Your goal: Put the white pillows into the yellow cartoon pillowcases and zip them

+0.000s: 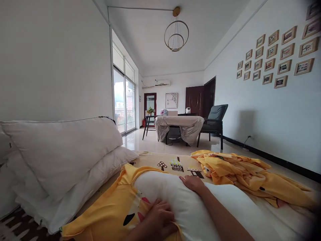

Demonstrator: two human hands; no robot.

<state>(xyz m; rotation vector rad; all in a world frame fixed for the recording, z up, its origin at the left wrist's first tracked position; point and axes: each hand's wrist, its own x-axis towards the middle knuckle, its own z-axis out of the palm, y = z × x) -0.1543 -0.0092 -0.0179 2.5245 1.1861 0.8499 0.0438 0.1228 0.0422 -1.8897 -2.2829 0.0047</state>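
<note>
A white pillow [173, 194] lies partly inside a yellow pillowcase [107, 211] with a cartoon face print, low in the view. At the bottom centre, my left hand [160, 216] has its fingers curled on the case's open edge, against the pillow. My right hand [192, 183] rests on the pillow's far side, fingers stretched out over the white surface. Beneath them is a cream printed sheet [150, 160].
White pillows [67, 150] are stacked at the left. Crumpled yellow fabric [233, 170] lies at the right. Beyond the bedding stand a covered table [180, 121] and a dark armchair [216, 115]. Glass doors [125, 100] are at the left.
</note>
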